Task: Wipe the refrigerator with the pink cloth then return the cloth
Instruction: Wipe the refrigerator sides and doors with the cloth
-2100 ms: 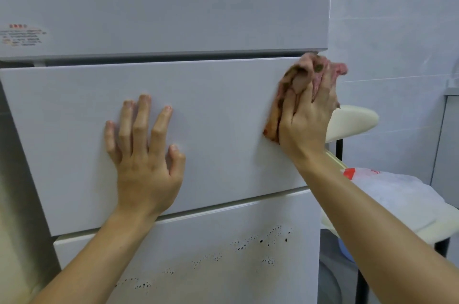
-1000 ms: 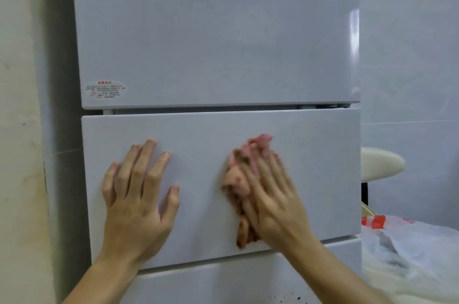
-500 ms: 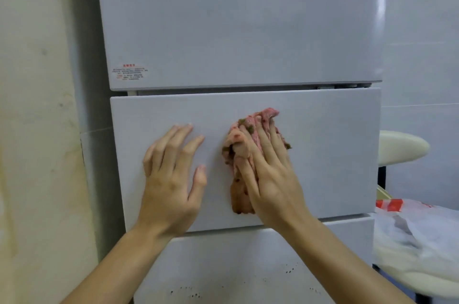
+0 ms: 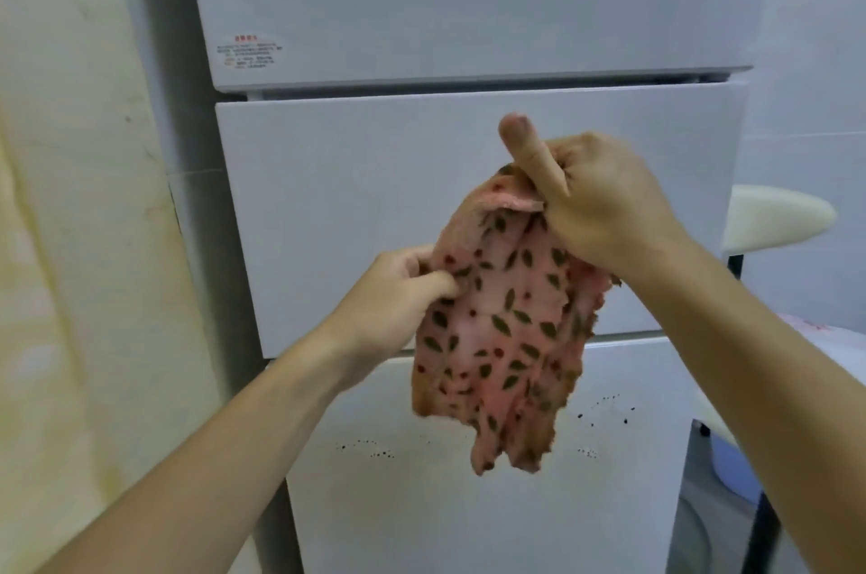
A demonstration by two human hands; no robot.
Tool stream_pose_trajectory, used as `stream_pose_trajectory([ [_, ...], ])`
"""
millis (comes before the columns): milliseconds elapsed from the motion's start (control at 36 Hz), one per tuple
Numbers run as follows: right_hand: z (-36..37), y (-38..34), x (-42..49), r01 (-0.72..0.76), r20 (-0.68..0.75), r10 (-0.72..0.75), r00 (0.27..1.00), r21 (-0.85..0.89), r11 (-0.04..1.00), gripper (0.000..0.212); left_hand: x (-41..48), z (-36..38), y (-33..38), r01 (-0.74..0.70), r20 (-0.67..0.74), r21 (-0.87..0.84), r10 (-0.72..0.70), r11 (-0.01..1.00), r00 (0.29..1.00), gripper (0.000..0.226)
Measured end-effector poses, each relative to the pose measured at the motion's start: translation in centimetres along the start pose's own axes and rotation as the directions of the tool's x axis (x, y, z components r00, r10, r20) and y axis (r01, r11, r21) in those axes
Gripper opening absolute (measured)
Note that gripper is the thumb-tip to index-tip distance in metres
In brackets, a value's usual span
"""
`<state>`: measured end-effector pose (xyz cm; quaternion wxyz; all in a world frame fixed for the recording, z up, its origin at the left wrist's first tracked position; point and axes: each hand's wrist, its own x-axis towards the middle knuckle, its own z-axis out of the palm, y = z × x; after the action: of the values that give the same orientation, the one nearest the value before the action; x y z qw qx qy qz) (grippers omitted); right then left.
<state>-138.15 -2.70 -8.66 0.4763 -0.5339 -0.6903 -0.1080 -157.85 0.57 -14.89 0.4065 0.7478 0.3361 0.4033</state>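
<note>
Preparation of the pink cloth [image 4: 501, 330] in front of the refrigerator [image 4: 356, 208]

Nearest to the camera, the right hand [image 4: 595, 203], a little right of centre, is gripping the top of the pink cloth in a closed fist, thumb sticking upward. The left hand [image 4: 398, 292], lower and left of centre, is pinching the cloth's left edge between thumb and curled fingers. The cloth is hanging in the air at the centre of the frame, apparently not touching the refrigerator. Its long axis is running nearly vertical: the gathered end is pointing up into the right fist, the ragged free end down toward the bottom of the frame.

I think the person is spreading the cloth to find a fresh face. To do this well, the left hand should be pulling the edge sideways while the right is holding the top firm, then folding all into a flat pad.

Behind, the refrigerator is filling the middle; dark specks [image 4: 365, 449] are sitting on its lower door [image 4: 468, 522], and probably that part is needing the wipe.
</note>
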Motion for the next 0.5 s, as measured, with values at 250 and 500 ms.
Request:
stream_pose_trajectory([
  [250,1.2,2.3,-0.4,-0.154,-0.015,0.154,0.988,-0.216,0.964,0.061,-0.1,-0.1,1.0,0.048,0.105,-0.605,0.019,0.795,0.994,0.029],
  [500,0.2,1.5,-5.5,-0.549,0.578,0.349,0.738,0.213,0.808,0.101,-0.4,-1.6,1.7,0.174,0.169,-0.649,-0.082,0.74,0.982,0.05],
])
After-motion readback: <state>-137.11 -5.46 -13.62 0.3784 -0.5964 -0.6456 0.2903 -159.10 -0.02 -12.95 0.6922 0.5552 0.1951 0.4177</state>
